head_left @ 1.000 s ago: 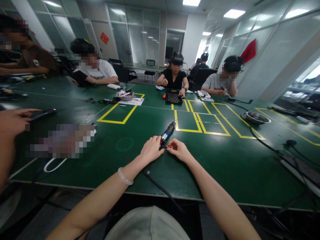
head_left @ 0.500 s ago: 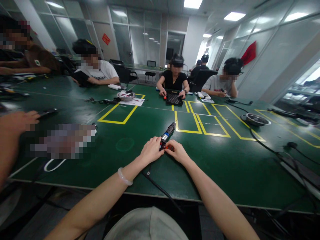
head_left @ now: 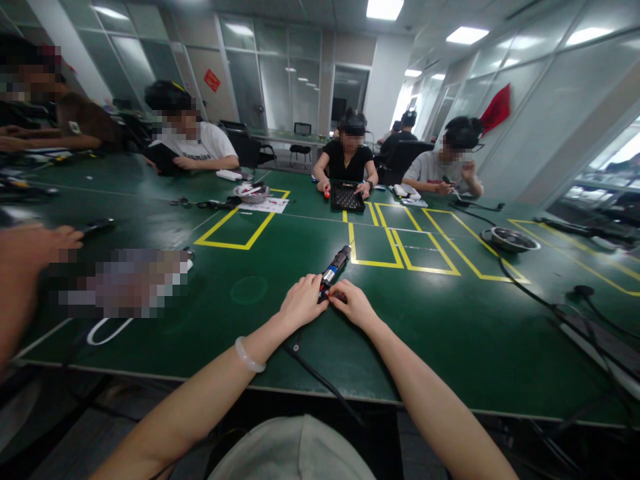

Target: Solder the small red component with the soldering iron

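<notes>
A black and blue electric screwdriver (head_left: 334,270) lies on the green table (head_left: 450,333), pointing away from me. My left hand (head_left: 301,301) grips its near end with curled fingers. My right hand (head_left: 354,304) pinches a small red part against the same end. A black cable (head_left: 320,377) runs from the tool back over the table's near edge. A pale bangle (head_left: 247,355) sits on my left wrist.
Yellow taped rectangles (head_left: 400,247) mark the table beyond the tool. A metal bowl (head_left: 511,238) and black cables (head_left: 560,303) lie to the right. Several people sit around the table; one opposite has a black tray (head_left: 348,198). Another person's arm (head_left: 20,267) reaches in at left.
My right hand has closed in on the tool's near end, covering most of the red part. The person opposite lowered both hands to the black tray.
</notes>
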The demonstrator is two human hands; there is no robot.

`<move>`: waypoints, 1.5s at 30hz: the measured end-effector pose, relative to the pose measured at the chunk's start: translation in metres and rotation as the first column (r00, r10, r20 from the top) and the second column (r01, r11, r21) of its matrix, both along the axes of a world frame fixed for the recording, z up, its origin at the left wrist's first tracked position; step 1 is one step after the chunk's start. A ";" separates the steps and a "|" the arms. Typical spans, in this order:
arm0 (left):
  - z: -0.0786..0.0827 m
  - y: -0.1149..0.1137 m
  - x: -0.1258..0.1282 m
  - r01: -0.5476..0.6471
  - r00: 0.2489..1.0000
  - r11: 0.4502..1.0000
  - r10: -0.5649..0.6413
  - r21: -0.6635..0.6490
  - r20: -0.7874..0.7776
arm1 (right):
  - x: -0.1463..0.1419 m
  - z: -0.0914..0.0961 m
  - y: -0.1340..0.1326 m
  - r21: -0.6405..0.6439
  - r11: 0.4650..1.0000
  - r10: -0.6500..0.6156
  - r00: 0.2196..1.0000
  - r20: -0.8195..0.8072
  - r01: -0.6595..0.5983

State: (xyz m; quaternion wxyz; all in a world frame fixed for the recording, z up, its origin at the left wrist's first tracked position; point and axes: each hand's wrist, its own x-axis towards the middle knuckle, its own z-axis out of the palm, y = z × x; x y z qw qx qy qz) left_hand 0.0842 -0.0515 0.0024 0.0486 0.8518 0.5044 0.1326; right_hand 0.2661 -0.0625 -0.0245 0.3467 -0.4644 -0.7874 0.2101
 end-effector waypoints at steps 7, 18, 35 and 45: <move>0.005 -0.002 0.002 -0.021 0.999 1.000 0.021 -0.008 -0.045 | -0.001 0.002 -0.003 0.034 0.999 0.000 1.000 -0.021 0.001; 0.007 -0.001 0.005 -0.063 0.994 0.997 0.067 0.041 -0.090 | 0.001 0.007 -0.008 0.047 0.999 -0.013 1.000 0.012 0.013; 0.006 0.013 -0.009 -0.023 0.998 0.999 0.021 -0.036 -0.057 | 0.009 0.007 -0.007 0.011 0.998 -0.064 0.998 -0.013 0.065; 0.010 0.039 -0.052 -0.156 0.975 0.988 0.152 -0.009 -0.161 | 0.015 0.000 -0.003 0.005 0.998 -0.065 0.997 -0.031 0.065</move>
